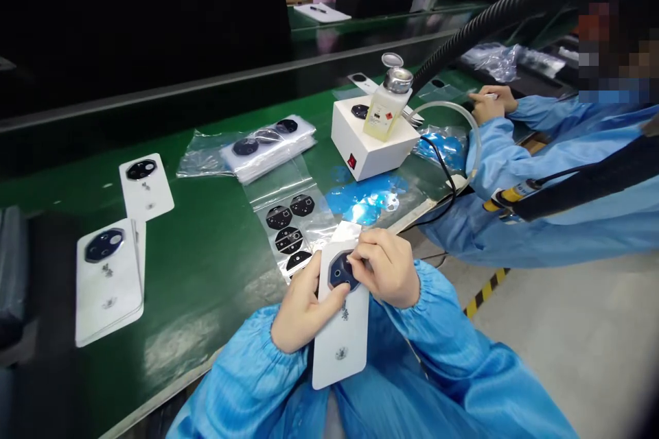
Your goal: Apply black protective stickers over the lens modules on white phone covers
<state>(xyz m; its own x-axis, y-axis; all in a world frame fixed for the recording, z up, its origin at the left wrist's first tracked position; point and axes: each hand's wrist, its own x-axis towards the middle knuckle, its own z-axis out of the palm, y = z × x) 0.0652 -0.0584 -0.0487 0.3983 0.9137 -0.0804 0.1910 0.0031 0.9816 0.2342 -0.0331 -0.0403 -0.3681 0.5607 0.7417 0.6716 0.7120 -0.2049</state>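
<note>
My left hand (305, 312) grips a white phone back cover (340, 343) along its left edge, thumb lying across the front below the dark camera lens panel (342, 270). The cover tilts over my lap at the table's front edge. At the upper right of that panel, my right hand (386, 266) is closed in a pinch; whatever its fingertips hold, if anything, is too small to make out. Just beyond my hands lies a clear bag (314, 219) with several black lens stickers (289, 240) on it.
More white covers (110, 288) lie at left. Bagged covers (272, 144) sit behind. A white box (371, 144) carries a liquid bottle (384, 110). Blue film pieces (368, 199) lie near it. A black hose (515, 3) hangs overhead. A co-worker in blue (546, 151) sits at right.
</note>
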